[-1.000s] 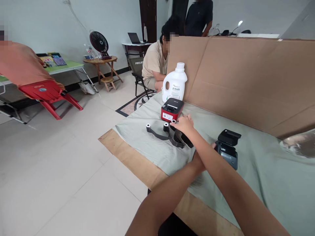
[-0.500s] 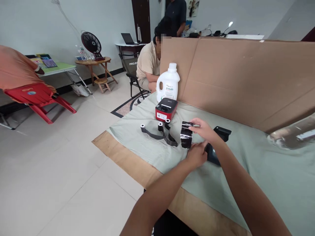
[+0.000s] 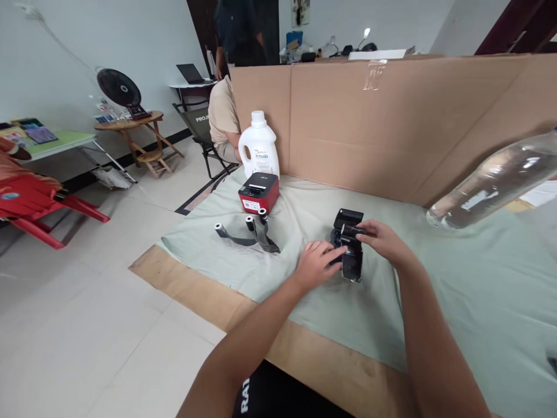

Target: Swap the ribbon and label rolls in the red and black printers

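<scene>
Right hand [image 3: 383, 241] pinching black film roll [image 3: 350, 231] between thumb and fingers, roll sitting over black printer [image 3: 335, 238], film strip [image 3: 352, 269] hanging down from it. Left hand [image 3: 317, 265] reaching in at printer's left side, fingers extending toward strip's edge; cannot tell whether gripping. Raised lid [image 3: 348, 217] standing just behind roll. Green cloth [image 3: 326, 325] covering bench [image 3: 204, 299]. Farther left, three-roll black ribbon [image 3: 239, 239] lying before red-and-black printer [image 3: 260, 193]; white jug [image 3: 261, 146] standing behind, near cardboard panel [image 3: 339, 122].
</scene>
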A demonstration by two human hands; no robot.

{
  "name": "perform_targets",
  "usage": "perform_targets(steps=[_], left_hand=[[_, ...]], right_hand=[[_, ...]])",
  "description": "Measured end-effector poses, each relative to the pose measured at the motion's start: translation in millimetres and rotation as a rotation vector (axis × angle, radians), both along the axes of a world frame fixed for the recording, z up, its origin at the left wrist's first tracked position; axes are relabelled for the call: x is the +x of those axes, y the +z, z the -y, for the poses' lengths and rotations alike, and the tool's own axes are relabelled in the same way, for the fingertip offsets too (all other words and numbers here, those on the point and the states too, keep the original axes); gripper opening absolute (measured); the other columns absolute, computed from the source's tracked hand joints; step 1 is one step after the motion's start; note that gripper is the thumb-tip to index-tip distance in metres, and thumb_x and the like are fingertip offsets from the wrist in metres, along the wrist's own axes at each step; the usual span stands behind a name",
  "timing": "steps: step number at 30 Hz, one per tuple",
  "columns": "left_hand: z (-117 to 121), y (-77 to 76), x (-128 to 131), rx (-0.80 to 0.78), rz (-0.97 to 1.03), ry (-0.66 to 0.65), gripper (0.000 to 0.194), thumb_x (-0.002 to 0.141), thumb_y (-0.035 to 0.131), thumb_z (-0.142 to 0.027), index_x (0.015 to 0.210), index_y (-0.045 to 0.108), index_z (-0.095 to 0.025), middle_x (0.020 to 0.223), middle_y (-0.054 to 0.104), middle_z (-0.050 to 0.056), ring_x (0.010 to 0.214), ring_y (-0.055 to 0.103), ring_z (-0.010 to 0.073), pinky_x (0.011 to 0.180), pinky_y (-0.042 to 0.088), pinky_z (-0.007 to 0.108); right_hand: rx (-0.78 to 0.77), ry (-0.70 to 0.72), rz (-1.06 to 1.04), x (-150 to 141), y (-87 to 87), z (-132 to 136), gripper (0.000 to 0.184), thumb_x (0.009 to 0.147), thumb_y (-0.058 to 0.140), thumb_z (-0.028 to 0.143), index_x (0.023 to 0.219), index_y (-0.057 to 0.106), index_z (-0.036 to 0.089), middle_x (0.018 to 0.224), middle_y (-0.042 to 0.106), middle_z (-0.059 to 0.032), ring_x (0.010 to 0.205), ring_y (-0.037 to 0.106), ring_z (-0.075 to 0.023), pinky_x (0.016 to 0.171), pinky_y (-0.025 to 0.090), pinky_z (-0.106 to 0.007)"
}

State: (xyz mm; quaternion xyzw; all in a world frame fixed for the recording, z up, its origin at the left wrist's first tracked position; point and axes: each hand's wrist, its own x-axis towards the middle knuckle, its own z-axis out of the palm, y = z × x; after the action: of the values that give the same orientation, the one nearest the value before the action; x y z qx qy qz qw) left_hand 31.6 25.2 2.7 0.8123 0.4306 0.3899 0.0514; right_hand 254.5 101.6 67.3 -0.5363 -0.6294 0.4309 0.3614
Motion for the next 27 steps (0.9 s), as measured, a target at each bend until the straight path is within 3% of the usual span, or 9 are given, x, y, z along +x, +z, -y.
perform_targets(steps=[2,6,10,15,22,24,27], left_hand=[[0,-1.6,1,0.046,-0.095,-0.016,0.032,0.095,0.062,-0.029,0.126,0.071,-0.032,0.096,0.067,0.004,0.092,0.06,0.019,0.087,0.042,0.035],[-3,-6.7,2,0.088,-0.167,-0.048,0.033,0.09,0.064,-0.019,0.118,0.075,-0.033,0.092,0.065,0.002,0.087,0.057,0.0169,0.08,0.039,0.033],[-5,-8.3,1,0.06,-0.196,-0.057,0.026,0.094,0.065,-0.023,0.115,0.077,-0.032,0.089,0.066,0.002,0.085,0.056,0.0163,0.079,0.037,0.033],[-5,-7.6,2,0.04,-0.216,-0.083,0.025,0.1,0.06,-0.03,0.12,0.075,-0.032,0.091,0.067,0.001,0.086,0.056,0.0159,0.081,0.039,0.034],[-7,-6.9,6,-0.02,-0.249,-0.077,0.029,0.103,0.054,-0.036,0.127,0.071,-0.032,0.092,0.067,0.003,0.088,0.057,0.0163,0.082,0.04,0.033],[-8,-6.4,6,-0.024,-0.258,-0.074,0.029,0.103,0.054,-0.035,0.126,0.071,-0.032,0.092,0.067,0.003,0.089,0.057,0.0163,0.083,0.04,0.032],[-7,-5.1,7,-0.018,-0.278,-0.077,0.03,0.104,0.052,-0.034,0.127,0.071,-0.032,0.091,0.067,0.002,0.088,0.057,0.0161,0.083,0.039,0.032]], right_hand=[[0.018,0.002,0.053,-4,-5.9,-2,0.019,0.071,0.071,0.027,0.086,0.062,0.022,0.09,0.073,-0.0047,0.088,0.068,-0.0231,0.085,0.053,-0.039],[0.112,-0.03,0.33,-15,-11.0,-2,0.014,0.078,0.061,0.019,0.092,0.062,0.022,0.098,0.073,-0.0066,0.088,0.068,-0.0225,0.087,0.053,-0.039],[0.183,-0.069,0.592,-21,-13.4,-3,0.024,0.085,0.057,0.014,0.106,0.066,0.018,0.109,0.072,-0.012,0.102,0.067,-0.0253,0.095,0.05,-0.039],[0.241,-0.039,0.745,-22,-20.7,-4,0.029,0.088,0.053,0.011,0.113,0.068,0.014,0.113,0.069,-0.0166,0.109,0.062,-0.0294,0.101,0.045,-0.041],[0.268,-0.184,0.759,-30,-38.9,0,0.024,0.083,0.058,0.014,0.104,0.069,0.02,0.112,0.053,-0.0139,0.109,0.055,-0.0307,0.099,0.047,-0.045],[0.271,-0.254,0.685,-29,-38.1,-2,0.028,0.084,0.061,0.021,0.111,0.064,0.019,0.114,0.052,-0.0147,0.111,0.055,-0.0319,0.101,0.046,-0.046],[0.349,-0.308,0.523,-25,-31.7,-9,0.049,0.089,0.058,0.031,0.135,0.05,0.015,0.132,0.05,-0.0206,0.119,0.053,-0.0338,0.106,0.043,-0.048]])
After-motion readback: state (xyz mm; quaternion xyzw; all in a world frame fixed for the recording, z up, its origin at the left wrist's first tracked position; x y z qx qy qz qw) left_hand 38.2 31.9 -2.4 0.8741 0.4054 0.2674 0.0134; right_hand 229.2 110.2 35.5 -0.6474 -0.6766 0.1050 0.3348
